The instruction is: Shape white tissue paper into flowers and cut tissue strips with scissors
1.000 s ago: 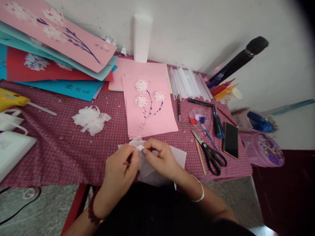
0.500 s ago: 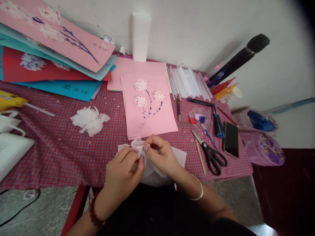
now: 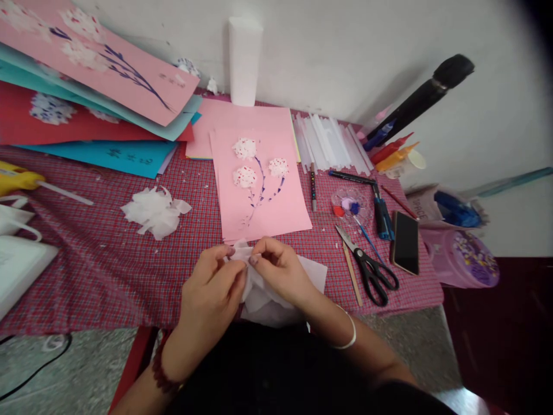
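Head view: the left hand [image 3: 211, 291] and right hand [image 3: 283, 272] both pinch white tissue paper [image 3: 264, 300] near a flower-decorated pink sheet [image 3: 268, 210].

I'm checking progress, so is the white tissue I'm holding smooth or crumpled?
Crumpled: the white tissue shows creases and raised folds between the left grip and right grip.

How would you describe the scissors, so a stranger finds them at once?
On the checked tablecloth, look to the right of the right hand. Between the wooden stick and the thin blue brush lie the scissors, set apart by two black loop handles.
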A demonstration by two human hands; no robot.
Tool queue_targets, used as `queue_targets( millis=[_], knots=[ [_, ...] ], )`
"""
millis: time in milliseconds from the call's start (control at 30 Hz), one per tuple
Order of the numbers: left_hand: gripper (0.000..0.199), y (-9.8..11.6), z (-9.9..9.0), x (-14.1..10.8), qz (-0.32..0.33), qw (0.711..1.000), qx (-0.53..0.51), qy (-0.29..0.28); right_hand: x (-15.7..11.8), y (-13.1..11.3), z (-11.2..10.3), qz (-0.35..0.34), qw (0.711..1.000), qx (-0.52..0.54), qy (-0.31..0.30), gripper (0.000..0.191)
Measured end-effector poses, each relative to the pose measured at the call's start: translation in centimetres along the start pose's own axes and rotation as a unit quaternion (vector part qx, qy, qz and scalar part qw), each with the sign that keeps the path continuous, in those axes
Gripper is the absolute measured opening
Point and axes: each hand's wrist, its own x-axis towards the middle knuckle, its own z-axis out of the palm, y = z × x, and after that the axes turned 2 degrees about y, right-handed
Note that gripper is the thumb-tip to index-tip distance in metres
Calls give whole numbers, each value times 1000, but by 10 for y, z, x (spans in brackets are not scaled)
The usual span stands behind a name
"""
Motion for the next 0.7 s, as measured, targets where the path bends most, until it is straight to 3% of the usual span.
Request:
queue_targets(
  millis=[167, 300, 400, 467, 533, 600, 700],
  knots=[
    [17, 0, -1, -6, 43, 999, -16, 12, 2, 5, -1, 36, 998, 58, 6, 12],
    [21, 0, -2, -10, 43, 996, -79, -24, 3, 7, 0, 23, 997, 76, 15, 13],
    [17, 2, -4, -9, -76, 980, -171, -70, 3, 6, 1, 8, 998, 64, 22, 12],
    [12, 4, -4, -7, -203, 938, -260, -102, 2, 6, 2, 2, 999, 44, 18, 11],
    [8, 4, -3, -3, -303, 879, -346, -125, 0, 5, 3, -9, 1000, 9, 16, 11],
    [8, 3, -3, 0, -348, 836, -399, -148, -2, 6, 3, -24, 999, -33, 15, 10],
    [6, 1, -6, 7, -338, 828, -394, -212, -4, 6, -2, -46, 996, -79, -11, 12]
  ],
)
